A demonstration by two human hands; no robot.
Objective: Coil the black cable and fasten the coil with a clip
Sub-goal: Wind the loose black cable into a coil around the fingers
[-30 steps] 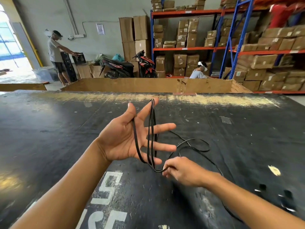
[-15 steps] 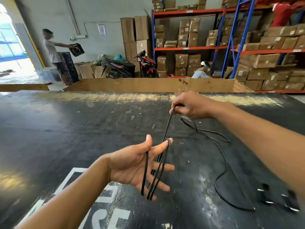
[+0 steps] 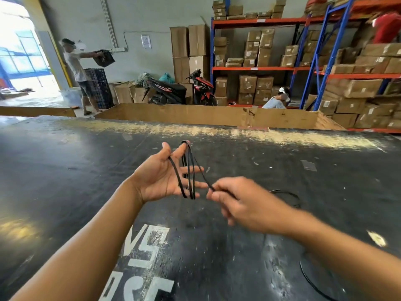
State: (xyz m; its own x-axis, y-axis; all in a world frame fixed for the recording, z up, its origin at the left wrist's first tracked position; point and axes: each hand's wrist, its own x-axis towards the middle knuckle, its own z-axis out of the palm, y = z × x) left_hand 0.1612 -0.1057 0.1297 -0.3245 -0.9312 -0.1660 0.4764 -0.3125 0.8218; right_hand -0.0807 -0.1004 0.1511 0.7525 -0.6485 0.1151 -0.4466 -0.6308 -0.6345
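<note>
My left hand (image 3: 160, 179) is raised palm up over the black table, fingers spread. Several loops of the thin black cable (image 3: 189, 170) hang around its index finger and across the palm. My right hand (image 3: 240, 200) sits just right of the left fingertips and pinches the cable's running strand between thumb and forefinger. The loose rest of the cable trails behind the right wrist and lies in curves on the table at the right (image 3: 308, 279). No clip is visible.
The wide black table (image 3: 65, 192) has white painted lettering near its front edge and scattered debris. A long cardboard bin (image 3: 195, 115) stands behind it. Beyond are shelves of boxes, parked scooters, a standing person holding a crate and a seated person.
My right hand came down from above the far side of the left hand to beside its fingertips, laying another turn of cable. The left hand rose slightly.
</note>
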